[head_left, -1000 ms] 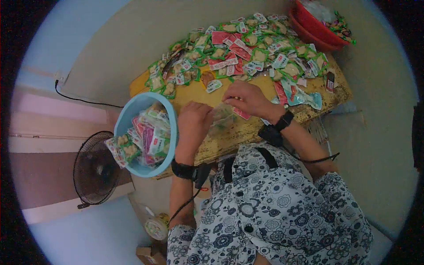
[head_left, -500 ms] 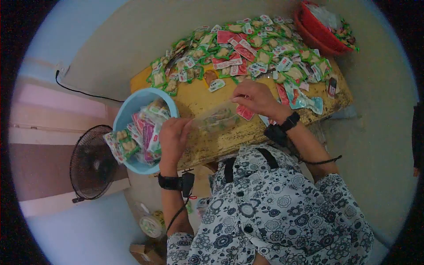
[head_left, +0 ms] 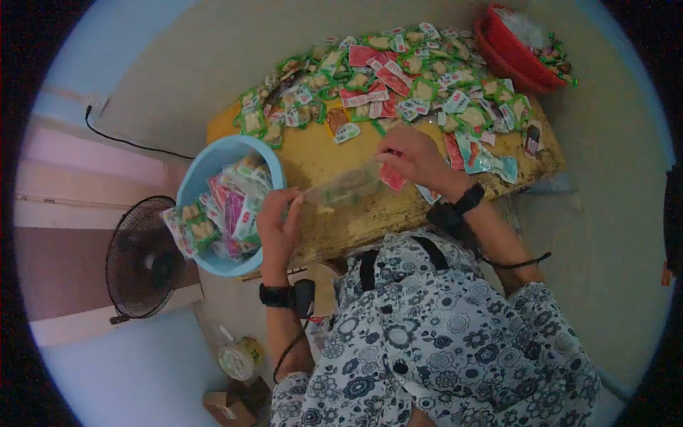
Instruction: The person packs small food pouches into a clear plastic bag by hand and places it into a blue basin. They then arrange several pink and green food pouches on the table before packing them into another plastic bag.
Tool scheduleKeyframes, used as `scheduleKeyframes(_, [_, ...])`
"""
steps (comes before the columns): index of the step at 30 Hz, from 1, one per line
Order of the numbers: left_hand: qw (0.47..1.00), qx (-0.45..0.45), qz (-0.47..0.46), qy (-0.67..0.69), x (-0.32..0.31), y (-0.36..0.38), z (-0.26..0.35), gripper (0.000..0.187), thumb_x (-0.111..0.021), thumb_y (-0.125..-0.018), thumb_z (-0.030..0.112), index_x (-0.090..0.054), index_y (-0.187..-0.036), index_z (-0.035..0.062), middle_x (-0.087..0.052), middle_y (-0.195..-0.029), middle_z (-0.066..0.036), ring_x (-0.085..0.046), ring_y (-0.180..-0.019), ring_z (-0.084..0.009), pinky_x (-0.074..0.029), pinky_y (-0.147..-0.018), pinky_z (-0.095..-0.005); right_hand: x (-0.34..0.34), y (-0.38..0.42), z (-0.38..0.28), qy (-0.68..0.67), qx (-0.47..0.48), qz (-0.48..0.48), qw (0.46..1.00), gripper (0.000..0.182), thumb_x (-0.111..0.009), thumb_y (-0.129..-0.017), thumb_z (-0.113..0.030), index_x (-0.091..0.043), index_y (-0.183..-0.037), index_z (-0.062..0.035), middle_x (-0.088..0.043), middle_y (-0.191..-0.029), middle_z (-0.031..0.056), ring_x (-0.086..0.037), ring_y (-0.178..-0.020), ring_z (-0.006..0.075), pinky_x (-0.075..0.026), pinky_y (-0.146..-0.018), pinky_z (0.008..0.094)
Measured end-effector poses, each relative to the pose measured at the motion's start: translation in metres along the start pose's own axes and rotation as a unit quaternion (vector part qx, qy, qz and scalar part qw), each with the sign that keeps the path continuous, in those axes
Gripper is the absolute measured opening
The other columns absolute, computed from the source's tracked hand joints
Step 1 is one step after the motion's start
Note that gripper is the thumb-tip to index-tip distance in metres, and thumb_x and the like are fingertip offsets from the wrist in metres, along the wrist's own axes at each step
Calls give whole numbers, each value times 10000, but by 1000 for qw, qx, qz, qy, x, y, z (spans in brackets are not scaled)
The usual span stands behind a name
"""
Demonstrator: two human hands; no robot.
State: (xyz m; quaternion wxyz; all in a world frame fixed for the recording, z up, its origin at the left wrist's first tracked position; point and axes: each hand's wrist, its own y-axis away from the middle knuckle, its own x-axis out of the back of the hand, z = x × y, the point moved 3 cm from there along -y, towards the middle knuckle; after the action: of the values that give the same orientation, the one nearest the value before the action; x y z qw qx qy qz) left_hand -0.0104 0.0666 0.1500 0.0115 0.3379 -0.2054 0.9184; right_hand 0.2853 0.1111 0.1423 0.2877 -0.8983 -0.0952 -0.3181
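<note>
A clear plastic bag (head_left: 343, 188) is stretched between my two hands over the front of the yellow table, with small packets showing blurred through it. My left hand (head_left: 279, 219) pinches its left end, close to the blue basin. At the other end my right hand (head_left: 413, 156) grips it with the fingers closed, just above a red packet (head_left: 392, 177). Behind my hands, many small green, white and red food packets (head_left: 423, 90) lie heaped across the table. A brown packet with a yellow edge (head_left: 338, 121) lies at the heap's front.
The light blue basin (head_left: 186, 178) at the left holds filled clear bags. Red baskets (head_left: 498, 60) stand at the back right corner of the worn yellow table (head_left: 313, 153). A black fan (head_left: 144, 257), a tub (head_left: 240, 359) and a cardboard box (head_left: 228, 410) are at the lower left.
The left end of the bag has risen a little with my left hand, and the bag looks more tightly drawn. My right hand keeps its hold. The view has shifted slightly.
</note>
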Motion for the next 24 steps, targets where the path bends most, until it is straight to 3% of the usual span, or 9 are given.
scheduleKeyframes(5, [998,34,-9,56,-7,5,-12,126,-669,-867,98,-643,-957,13,-681,-992,-105,-634,-893,-203,-489,-798,-323,-1,2,6,-3,-14,-14,1000,140,-678,-831,-160,-630,-861,-32,-602,-814,86,-568,-788,254,-456,-713,353])
scheduleKeyframes(11, [950,149,-20,273,-26,5,-9,151,-661,-886,111,-661,-1007,21,-661,-1138,-97,-607,-1058,-191,-465,-913,-325,0,3,6,-31,-19,-15,999,126,-666,-847,-132,-630,-904,-26,-618,-880,89,-581,-829,247,-464,-748,338])
scheduleKeyframes(14, [956,158,-49,243,-39,6,-21,213,-637,-908,111,-675,-1096,17,-646,-1193,-78,-602,-1087,-179,-475,-936,-308,-3,7,10,-38,-24,-27,999,125,-663,-859,-135,-631,-925,-34,-630,-914,83,-589,-857,241,-469,-771,336])
scheduleKeyframes(17, [968,94,-29,231,-48,4,-25,256,-636,-915,146,-677,-1138,27,-654,-1181,-75,-601,-1084,-168,-472,-936,-303,-3,8,9,-61,-38,-44,996,136,-665,-867,-146,-636,-952,-45,-639,-957,74,-596,-903,228,-473,-804,335])
scheduleKeyframes(19, [961,110,-39,251,-48,1,-20,213,-623,-921,105,-674,-1107,14,-658,-1160,-109,-591,-1121,-203,-447,-973,-337,-1,9,11,-70,-40,-51,995,157,-667,-869,-150,-646,-989,-53,-640,-988,65,-598,-928,218,-475,-820,335])
scheduleKeyframes(22, [952,141,-51,266,-48,3,-21,190,-615,-927,89,-676,-1082,-1,-662,-1151,-126,-588,-1136,-217,-438,-989,-351,-6,9,13,-123,-131,-70,981,228,-662,-871,-155,-657,-1082,-69,-634,-1026,50,-598,-943,200,-475,-830,334])
scheduleKeyframes(24, [946,161,-60,273,-47,3,-22,195,-613,-928,92,-677,-1082,-7,-661,-1161,-126,-588,-1135,-213,-443,-985,-347,-14,11,19,-139,-114,-61,982,259,-652,-884,-164,-657,-1126,-73,-630,-1036,49,-601,-937,189,-479,-816,327])
